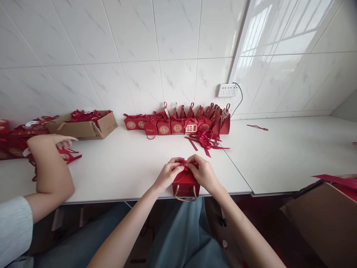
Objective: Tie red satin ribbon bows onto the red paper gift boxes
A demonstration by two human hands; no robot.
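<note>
A small red gift box (186, 180) with a twisted rope handle (185, 200) stands at the table's front edge, right before me. On its top lies a red ribbon (183, 163), gathered between my hands. My left hand (169, 172) pinches the ribbon from the left side, thumb against fingers. From the right, my right hand (203, 170) pinches it too, its fingertips almost meeting those of the left. The ribbon's knot is partly hidden by the fingers. Behind the box, a heap of loose red ribbons (205, 139) rests on the table.
Several finished-looking red boxes (177, 127) line the wall. A cardboard box (80, 128) of ribbons stands left, near a co-worker's arm (52, 167) over more red boxes. A ribbon strip (257, 127) lies right. A power strip (227, 90) hangs on the wall; a carton (323, 212) stands lower right.
</note>
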